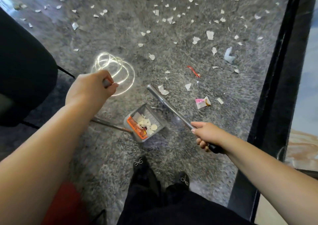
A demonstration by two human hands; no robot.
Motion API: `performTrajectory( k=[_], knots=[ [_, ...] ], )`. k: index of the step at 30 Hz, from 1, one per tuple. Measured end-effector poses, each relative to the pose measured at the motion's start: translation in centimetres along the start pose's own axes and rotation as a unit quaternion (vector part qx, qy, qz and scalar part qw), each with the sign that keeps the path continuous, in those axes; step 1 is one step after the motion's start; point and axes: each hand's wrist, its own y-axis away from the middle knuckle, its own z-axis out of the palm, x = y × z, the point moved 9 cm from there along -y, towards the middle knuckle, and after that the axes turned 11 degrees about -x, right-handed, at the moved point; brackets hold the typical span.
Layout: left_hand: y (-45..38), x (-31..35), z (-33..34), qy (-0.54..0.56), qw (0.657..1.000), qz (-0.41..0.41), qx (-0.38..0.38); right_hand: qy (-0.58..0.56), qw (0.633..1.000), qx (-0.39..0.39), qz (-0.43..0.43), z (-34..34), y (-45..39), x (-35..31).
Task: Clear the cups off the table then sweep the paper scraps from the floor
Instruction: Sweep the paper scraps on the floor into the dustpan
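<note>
A: While I look down from the head camera, where is there room to move?

B: I see open grey floor (154, 35) ahead of both hands, strewn with paper scraps (196, 40). To the right of my right hand (206, 135) a black table edge (275, 87) runs from near to far and closes that side. To the left of my left hand (89, 87) a dark chair (22, 70) blocks the way.

A: What are the hands doing?

B: My left hand is curled tight round the top of the dustpan handle (107, 83); the rest of that handle (110, 124) shows again below the forearm. My right hand is wrapped round the broom handle (172, 111), thumb along the top, fingers curled under the black grip.

A: Where is the dustpan?

B: The dustpan (146, 123) sits on the floor between the two hands, nearer the right one. It holds several scraps and has an orange comb (137, 128) along its near-left side. Its mouth faces away from me and to the right.

A: And the broom?

B: Its long axis runs from my right hand up and to the left, crossing just beyond the dustpan's mouth. I cannot make out the bristles. A pink-and-white wrapper (203, 101) lies just ahead of the right hand, a red wrapper (193, 71) farther ahead. My black shoes (142, 166) stand behind the dustpan.
</note>
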Motion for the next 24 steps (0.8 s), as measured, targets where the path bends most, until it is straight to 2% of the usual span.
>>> performTrajectory(
  k=[6,14,24],
  knots=[
    [-4.1,-5.7,-1.5,-0.013,1.000,-0.013,-0.009,0.010,1.000,0.021,0.005,2.5,-3.7,-4.2],
    [-10.5,-10.8,-1.7,-0.030,0.998,-0.013,-0.057,0.009,0.998,0.043,0.046,5.6,-9.8,-7.6],
    [-13.8,-12.1,-1.7,-0.079,0.995,0.013,-0.062,0.045,0.997,-0.022,0.066,14.8,-12.7,-9.6]
  ],
)
